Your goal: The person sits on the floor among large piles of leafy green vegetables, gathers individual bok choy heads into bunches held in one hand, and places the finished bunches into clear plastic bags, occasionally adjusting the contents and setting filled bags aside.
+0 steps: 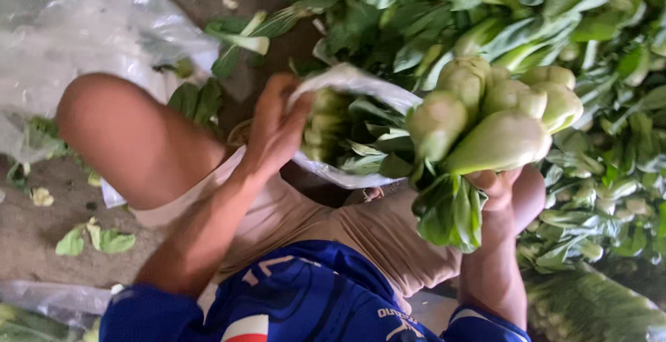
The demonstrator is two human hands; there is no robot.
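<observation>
My left hand [276, 130] grips the rim of a clear plastic bag [361, 85] that has pak choi stems and leaves inside. My right hand [494, 181] holds a bunch of pak choi [496, 120] from below, its pale green bulbs pointing up and right, its dark leaves hanging down toward my lap. The bunch sits just right of the bag's open mouth. My bare knee [125, 130] and beige shorts [361, 231] are under both hands.
A big heap of loose pak choi [596, 37] fills the top and right. A crumpled clear plastic sheet [76, 30] lies at the upper left. Loose leaves [97, 239] are scattered on the dirt floor at left. More plastic-wrapped greens [590, 307] lie at the lower right.
</observation>
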